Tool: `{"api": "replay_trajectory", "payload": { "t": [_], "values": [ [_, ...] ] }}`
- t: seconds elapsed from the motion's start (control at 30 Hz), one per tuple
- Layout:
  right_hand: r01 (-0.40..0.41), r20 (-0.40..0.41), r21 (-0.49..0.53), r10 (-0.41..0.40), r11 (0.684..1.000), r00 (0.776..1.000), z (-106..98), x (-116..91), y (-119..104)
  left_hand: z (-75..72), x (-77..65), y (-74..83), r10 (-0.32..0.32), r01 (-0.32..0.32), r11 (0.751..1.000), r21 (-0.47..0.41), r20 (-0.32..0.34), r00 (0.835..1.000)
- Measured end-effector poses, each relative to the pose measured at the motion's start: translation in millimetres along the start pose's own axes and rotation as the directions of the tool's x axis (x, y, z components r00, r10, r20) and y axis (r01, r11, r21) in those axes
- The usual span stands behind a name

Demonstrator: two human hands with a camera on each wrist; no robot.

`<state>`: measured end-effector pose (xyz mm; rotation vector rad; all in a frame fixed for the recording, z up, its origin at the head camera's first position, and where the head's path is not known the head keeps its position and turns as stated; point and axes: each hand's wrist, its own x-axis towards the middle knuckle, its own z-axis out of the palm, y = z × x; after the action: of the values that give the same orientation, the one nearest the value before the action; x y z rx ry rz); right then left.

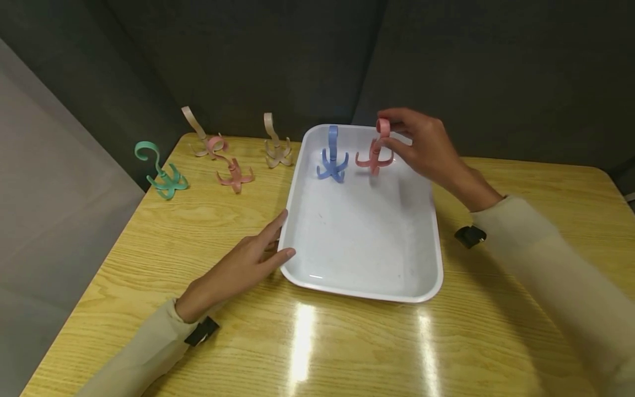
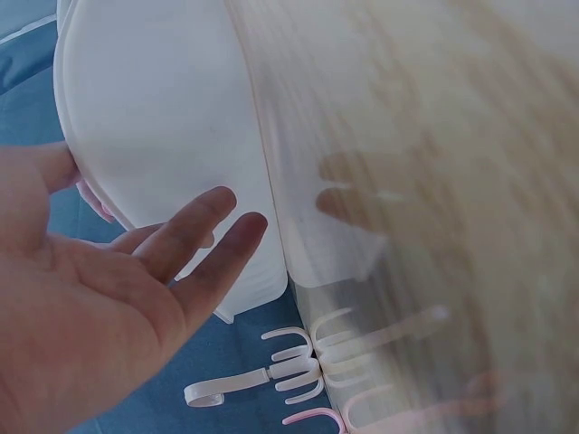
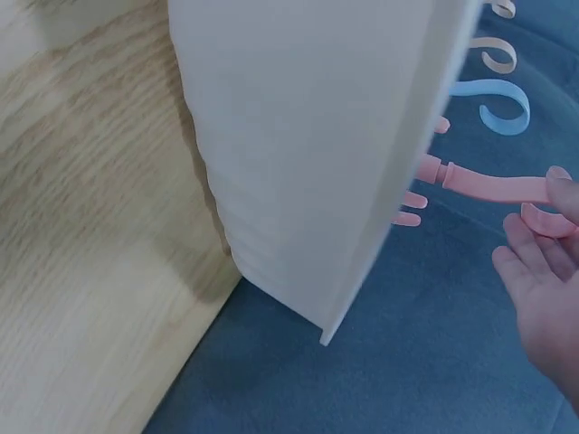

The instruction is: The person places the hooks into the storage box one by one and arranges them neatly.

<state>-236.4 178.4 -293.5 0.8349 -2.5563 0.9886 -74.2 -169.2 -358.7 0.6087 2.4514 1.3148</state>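
- Right hand (image 1: pixel 431 148), upper right of head frame: thumb and fingers pinch the curled top of a pink hook (image 1: pixel 374 162).
- Pink hook: upright, within upper right of white tray (image 1: pixel 357 237); floor contact cannot be told.
- Blue hook (image 1: pixel 333 146): in tray, upper centre.
- Left hand (image 1: pixel 238 267), lower left: fingers extended, slightly spread; thumb on tray rim.
- Upper left, on table (image 1: pixel 198 231): green hook (image 1: pixel 170 182), salmon hook (image 1: pixel 235 175), two cream hooks (image 1: pixel 275 153).
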Motion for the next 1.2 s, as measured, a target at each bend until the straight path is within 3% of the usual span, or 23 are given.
{"api": "replay_trajectory", "payload": {
  "t": [0.47,1.2],
  "values": [
    [-0.107,0.081,0.037,0.104,0.994,0.991,14,11,9,-0.3,0.2,-1.6,0.009,-0.009,1.000,-0.005,0.010,1.000],
    [-0.152,0.066,0.022,0.150,0.988,0.986,14,1,18,-1.3,-0.9,0.3,0.004,-0.004,1.000,0.009,0.003,1.000]
  ]
}}
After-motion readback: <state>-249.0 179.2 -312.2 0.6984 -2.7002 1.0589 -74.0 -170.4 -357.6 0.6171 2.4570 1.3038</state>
